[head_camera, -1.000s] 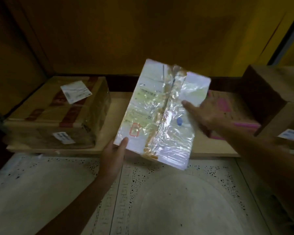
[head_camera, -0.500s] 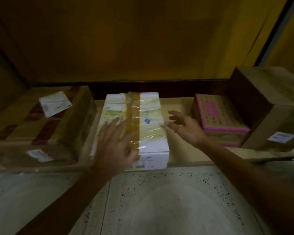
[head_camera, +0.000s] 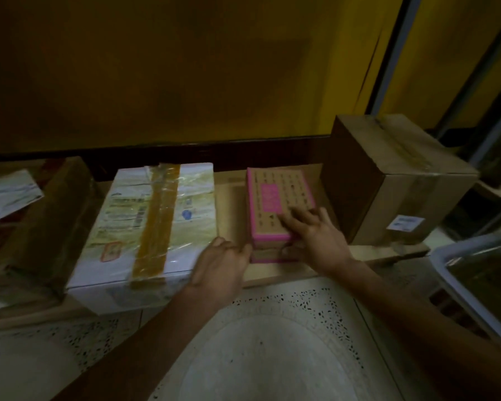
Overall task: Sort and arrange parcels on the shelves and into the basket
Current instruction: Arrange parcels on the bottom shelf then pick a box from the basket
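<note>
My right hand (head_camera: 315, 235) clasps the pink-edged box (head_camera: 278, 206) to lift it, fingers on top, thumb at front; my left hand (head_camera: 220, 267), loosely open and empty, braces beside the white taped parcel (head_camera: 145, 227).

No text is legible. Printed lines and a barcode are seen on the white parcel (head_camera: 145, 227), rows of small print and a pink panel on the pink-edged box (head_camera: 278, 204), and white labels on the tall brown carton (head_camera: 402, 180) and left carton (head_camera: 41, 221); all are too blurred and dim to be read.
</note>
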`<state>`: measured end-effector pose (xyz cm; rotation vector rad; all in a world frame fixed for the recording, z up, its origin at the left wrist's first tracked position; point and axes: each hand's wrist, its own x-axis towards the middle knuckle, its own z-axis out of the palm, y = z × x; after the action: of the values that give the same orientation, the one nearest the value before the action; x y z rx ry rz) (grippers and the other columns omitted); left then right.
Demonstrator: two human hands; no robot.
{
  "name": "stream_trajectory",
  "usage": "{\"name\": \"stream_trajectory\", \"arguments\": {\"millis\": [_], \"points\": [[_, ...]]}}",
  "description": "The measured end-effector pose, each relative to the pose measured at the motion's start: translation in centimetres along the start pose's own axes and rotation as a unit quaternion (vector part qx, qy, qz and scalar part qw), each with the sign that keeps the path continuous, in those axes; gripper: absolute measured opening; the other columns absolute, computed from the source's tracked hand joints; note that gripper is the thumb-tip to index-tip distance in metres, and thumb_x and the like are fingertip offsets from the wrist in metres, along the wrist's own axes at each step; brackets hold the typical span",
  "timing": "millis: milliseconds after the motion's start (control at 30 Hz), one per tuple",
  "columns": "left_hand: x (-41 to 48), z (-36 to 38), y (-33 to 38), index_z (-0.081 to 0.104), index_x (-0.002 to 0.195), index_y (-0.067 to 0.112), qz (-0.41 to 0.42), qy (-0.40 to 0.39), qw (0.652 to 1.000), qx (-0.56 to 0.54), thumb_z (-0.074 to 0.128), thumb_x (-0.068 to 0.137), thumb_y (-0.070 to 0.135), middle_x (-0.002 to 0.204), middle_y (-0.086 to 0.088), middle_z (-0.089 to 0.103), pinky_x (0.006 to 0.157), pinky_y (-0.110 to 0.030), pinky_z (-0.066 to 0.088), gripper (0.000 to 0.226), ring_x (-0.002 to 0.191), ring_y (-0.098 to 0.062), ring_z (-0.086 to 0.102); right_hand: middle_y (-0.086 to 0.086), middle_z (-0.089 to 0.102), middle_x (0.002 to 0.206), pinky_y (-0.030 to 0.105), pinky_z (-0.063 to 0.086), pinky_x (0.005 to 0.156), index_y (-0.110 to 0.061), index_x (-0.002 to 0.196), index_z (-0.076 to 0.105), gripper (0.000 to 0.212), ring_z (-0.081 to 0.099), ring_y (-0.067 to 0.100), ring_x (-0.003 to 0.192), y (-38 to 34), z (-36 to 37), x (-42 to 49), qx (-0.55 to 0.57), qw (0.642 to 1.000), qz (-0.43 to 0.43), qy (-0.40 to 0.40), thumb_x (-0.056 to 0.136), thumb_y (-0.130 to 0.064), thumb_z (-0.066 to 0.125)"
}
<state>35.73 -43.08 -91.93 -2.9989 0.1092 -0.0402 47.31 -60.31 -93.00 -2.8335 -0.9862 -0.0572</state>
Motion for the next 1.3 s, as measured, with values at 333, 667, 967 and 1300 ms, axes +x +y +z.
{"name": "stream_trajectory", "arguments": {"millis": [333, 667, 967, 1300], "points": [[-0.1, 1.0, -2.2, -0.002, 0.145, 0.021, -0.084, 0.021, 0.995, -0.049, 0.067, 0.076, 0.032, 0.148, -0.006, 0.027, 0.108, -0.036, 0.026, 0.098, 0.134, -0.024, 0.027, 0.012, 0.052, 0.134, 0.005, 0.042, 0.081, -0.003, 0.132, 0.049, 0.043, 0.056, 0.000, 0.104, -1.1, -3.3, -1.6, 0.211, 0.977, -0.011, -0.008, 0.093, -0.021, 0.053], [0.9, -1.2, -0.6, 0.013, 0.136, 0.041, -0.036, 0.134, 0.898, -0.417, 0.074, 0.057, 0.058, 0.147, 0.003, 0.030, 0.106, -0.048, 0.035, 0.101, 0.132, -0.018, 0.032, -0.001, 0.066, 0.096, 0.015, 0.048, 0.069, -0.005, 0.108, 0.068, 0.023, 0.060, 0.004, 0.080, -0.1, -14.9, -1.2, 0.398, 0.913, 0.030, 0.084, 0.093, -0.016, 0.055], [1.5, -4.2, 0.4, 0.036, 0.123, 0.038, -0.133, 0.165, 0.649, -0.731, 0.067, 0.067, 0.059, 0.081, 0.018, 0.070, 0.077, -0.049, 0.056, 0.067, 0.071, -0.015, 0.071, -0.002, 0.056, 0.127, 0.031, 0.054, 0.086, -0.035, 0.136, 0.038, 0.062, 0.063, 0.010, 0.106, -1.1, -12.9, -2.8, 0.566, 0.818, 0.058, 0.084, 0.079, -0.056, 0.050], [1.2, -3.1, 0.3, 0.043, 0.106, 0.044, -0.138, 0.127, 0.625, -0.757, 0.060, 0.066, 0.055, 0.078, 0.018, 0.072, 0.052, -0.029, 0.056, 0.045, 0.067, -0.015, 0.071, 0.000, 0.064, 0.108, 0.030, 0.059, 0.070, -0.039, 0.114, 0.041, 0.063, 0.071, 0.017, 0.088, -1.2, -9.1, -2.8, 0.577, 0.813, 0.041, 0.059, 0.061, -0.038, 0.074]]}}
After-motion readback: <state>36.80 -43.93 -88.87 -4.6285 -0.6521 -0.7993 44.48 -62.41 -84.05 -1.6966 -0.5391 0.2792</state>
